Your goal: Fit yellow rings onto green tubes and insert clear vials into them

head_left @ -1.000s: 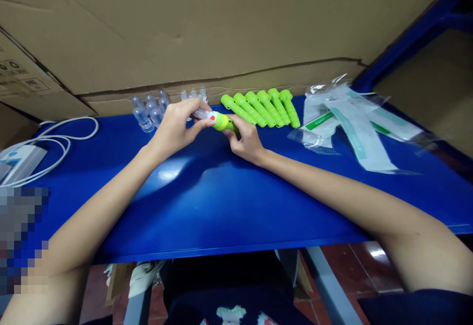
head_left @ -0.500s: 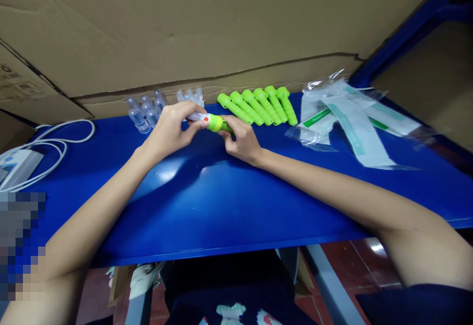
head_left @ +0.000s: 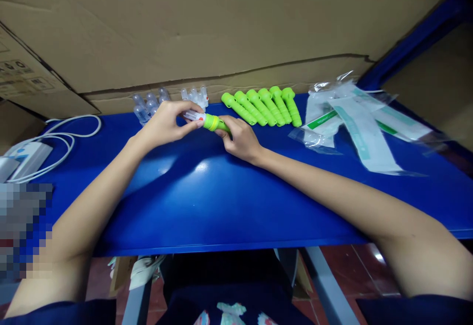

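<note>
Above the blue table (head_left: 207,201), my left hand (head_left: 168,125) pinches the clear end piece (head_left: 194,115), which bears a red mark, between thumb and fingers. This piece sits in line with a bright green ribbed tube (head_left: 212,123) with a yellow band; how firmly they are joined I cannot tell. My right hand (head_left: 242,140) is wrapped round the other end of that tube, hiding much of it. Behind my left hand stand several clear bottle-shaped pieces (head_left: 140,110), partly covered. Several smaller clear pieces (head_left: 195,97) with red marks are grouped beyond my fingers.
Several matching green tubes (head_left: 264,108) lie in a slanted row at the back. Plastic-wrapped white and green packets (head_left: 364,127) overlap on the right. A white cable (head_left: 70,142) loops beside a white box (head_left: 35,160) at left. A cardboard wall (head_left: 221,24) closes off the back.
The view has shifted slightly, so the table things appear further right. My hands and the green tube have moved a little left over the table, and more of the clear piece shows.
</note>
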Demonstrator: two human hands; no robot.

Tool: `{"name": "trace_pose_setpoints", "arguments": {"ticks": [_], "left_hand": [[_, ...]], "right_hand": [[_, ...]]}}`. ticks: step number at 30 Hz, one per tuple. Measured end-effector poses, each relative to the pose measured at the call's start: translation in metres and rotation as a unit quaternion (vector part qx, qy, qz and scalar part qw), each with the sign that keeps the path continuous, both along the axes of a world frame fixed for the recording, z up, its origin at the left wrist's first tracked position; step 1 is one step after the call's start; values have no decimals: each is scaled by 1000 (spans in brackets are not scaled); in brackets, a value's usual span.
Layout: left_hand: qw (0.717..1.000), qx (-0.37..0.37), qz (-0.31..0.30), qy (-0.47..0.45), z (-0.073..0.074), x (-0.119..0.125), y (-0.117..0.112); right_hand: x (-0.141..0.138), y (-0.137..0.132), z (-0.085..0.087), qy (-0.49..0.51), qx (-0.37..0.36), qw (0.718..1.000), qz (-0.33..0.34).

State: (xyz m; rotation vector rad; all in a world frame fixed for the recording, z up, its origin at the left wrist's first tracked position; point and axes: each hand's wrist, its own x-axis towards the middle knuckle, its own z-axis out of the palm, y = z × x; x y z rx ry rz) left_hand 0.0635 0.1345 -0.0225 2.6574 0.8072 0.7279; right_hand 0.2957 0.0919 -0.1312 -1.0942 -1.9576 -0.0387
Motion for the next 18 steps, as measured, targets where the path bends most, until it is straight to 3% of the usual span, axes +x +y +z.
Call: {"name": "trace_pose_setpoints", "arguments": {"ticks": [9,18], "left_hand": [[995,-74,3,-65,-11,2,5],[998,-27,11,-53,-10,4,1]], "right_hand": [[-1,-2,4,-43,-23,997,-58],[3,-1,0,-24,18,999,-31]]}}
